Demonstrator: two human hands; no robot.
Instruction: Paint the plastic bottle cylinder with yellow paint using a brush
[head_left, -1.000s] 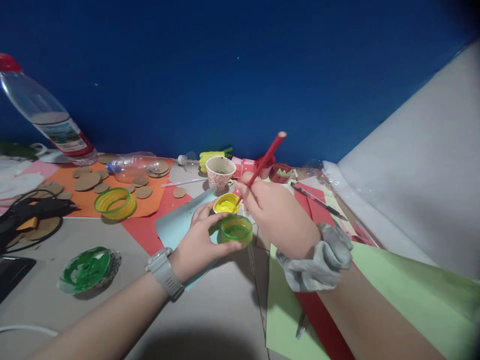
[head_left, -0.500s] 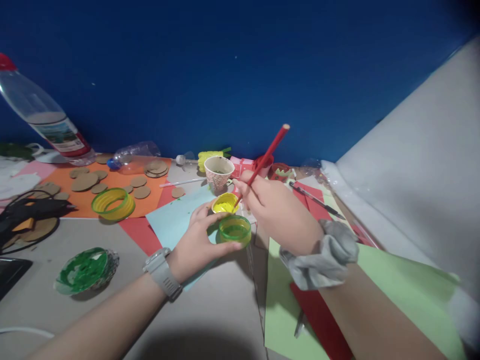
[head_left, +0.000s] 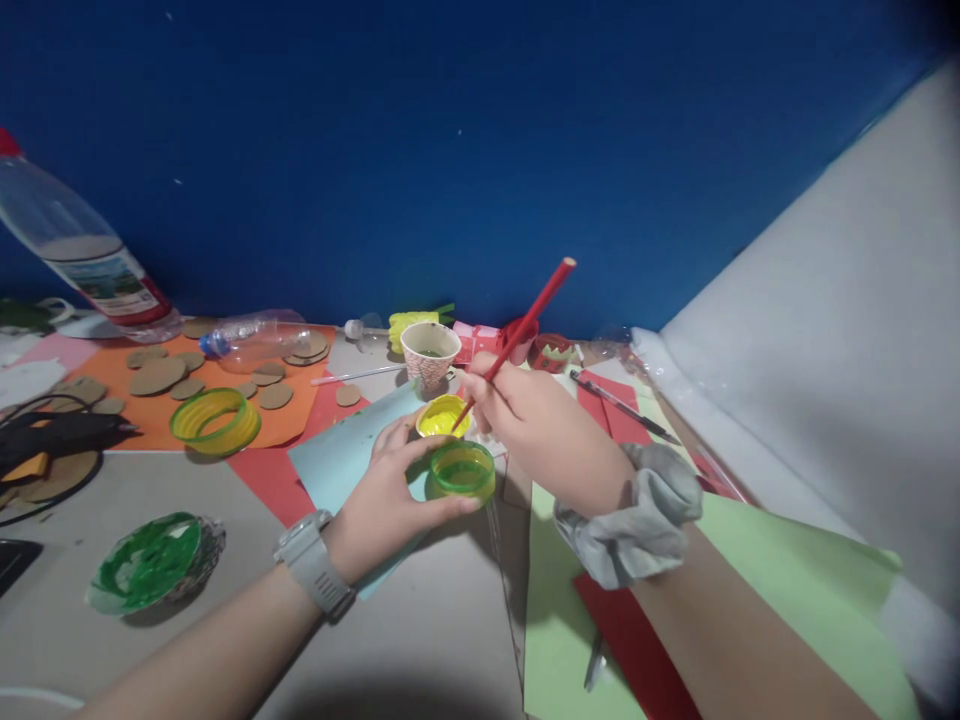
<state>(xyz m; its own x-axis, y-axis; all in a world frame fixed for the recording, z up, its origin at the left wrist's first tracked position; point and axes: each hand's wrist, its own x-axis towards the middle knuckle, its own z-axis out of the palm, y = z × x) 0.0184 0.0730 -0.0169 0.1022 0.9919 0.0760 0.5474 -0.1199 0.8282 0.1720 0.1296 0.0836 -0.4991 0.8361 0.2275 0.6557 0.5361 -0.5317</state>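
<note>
Between thumb and fingers, my left hand (head_left: 394,490) holds a yellow ring with a green rim (head_left: 463,472). My right hand (head_left: 544,420) is closed round a red brush (head_left: 531,312), its lower end down at a small dish of yellow paint (head_left: 444,417). The dish sits just behind the ring, by my left fingertips. A patterned paper cup (head_left: 430,356) with dark liquid stands behind the dish. Another yellow ring with a green rim (head_left: 214,422) lies at the left on orange paper. Green paint fills a dish (head_left: 154,563) at the front left.
Cardboard discs (head_left: 157,376) and a clear bottle lying down (head_left: 259,335) are on the orange paper. A large bottle (head_left: 105,275) leans at the far left, behind a black tool with a cable (head_left: 64,437). Green paper (head_left: 780,560), red paper and a black pen (head_left: 622,406) lie right.
The view has shifted slightly, so most things appear a little lower and further left. The brush end has moved slightly nearer to the ring's rim. Both hands keep their holds.
</note>
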